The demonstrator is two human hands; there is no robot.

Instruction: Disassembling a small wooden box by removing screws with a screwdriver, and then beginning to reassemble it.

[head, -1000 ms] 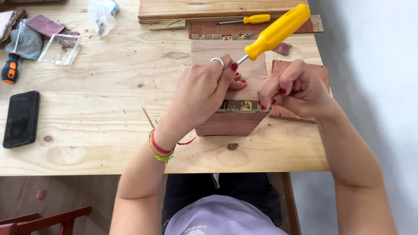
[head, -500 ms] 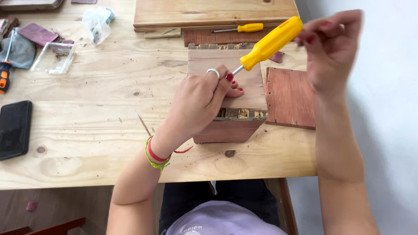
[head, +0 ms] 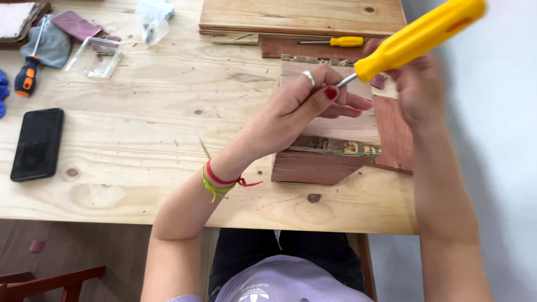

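Yellow screwdriver [head: 417, 38] gripped by right hand [head: 417, 89], shaft touching left fingers [head: 330, 95].

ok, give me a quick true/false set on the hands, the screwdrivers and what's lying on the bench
1. The left hand grips the shaft of the big yellow screwdriver. True.
2. The right hand rests flat on the table. False: it is raised near the yellow handle, blurred.
3. A smaller yellow screwdriver lies behind the wooden box. True.
4. The black phone lies on the wooden box. False: it lies on the table, far left.
5. The orange-and-black screwdriver is in a hand. False: it lies untouched.
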